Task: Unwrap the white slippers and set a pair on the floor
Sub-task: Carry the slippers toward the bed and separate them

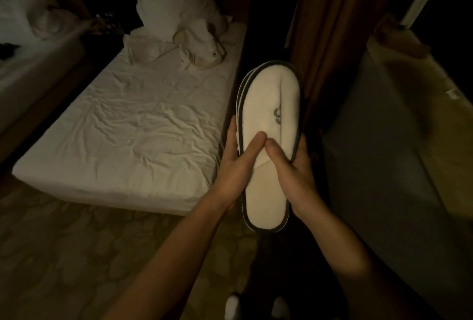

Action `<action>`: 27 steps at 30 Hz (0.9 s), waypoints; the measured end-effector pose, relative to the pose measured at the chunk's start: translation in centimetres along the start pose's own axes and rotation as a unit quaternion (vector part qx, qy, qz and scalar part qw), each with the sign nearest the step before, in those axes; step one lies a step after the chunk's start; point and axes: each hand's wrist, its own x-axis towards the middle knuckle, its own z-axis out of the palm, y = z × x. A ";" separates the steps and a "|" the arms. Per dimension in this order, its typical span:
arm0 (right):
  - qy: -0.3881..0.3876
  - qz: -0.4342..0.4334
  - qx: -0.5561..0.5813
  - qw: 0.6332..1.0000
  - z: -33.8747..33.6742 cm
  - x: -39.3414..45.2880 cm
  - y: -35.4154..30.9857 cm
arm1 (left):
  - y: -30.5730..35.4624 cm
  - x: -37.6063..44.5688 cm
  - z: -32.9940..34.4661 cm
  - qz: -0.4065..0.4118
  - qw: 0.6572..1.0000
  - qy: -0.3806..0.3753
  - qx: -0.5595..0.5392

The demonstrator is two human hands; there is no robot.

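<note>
Slippers, white with dark trim and stacked as a pair, sit at centre of the head view, toes toward twelve o'clock, with no wrapping visible on them. Left hand grips them from nine o'clock and right hand from three, thumbs meeting on top. Unwrapping seems finished; next comes separating the two and lowering them to the carpeted floor at six o'clock, beside the bed.

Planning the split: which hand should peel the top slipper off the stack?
Right hand, probably: its thumb lies on the top slipper, while the left hand cups the stack's left edge.
</note>
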 end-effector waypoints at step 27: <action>-0.089 -0.142 -0.205 0.964 -9.2 7.3 -7.7 | 0.5 1.0 -4.2 -0.092 0.978 -0.127 0.137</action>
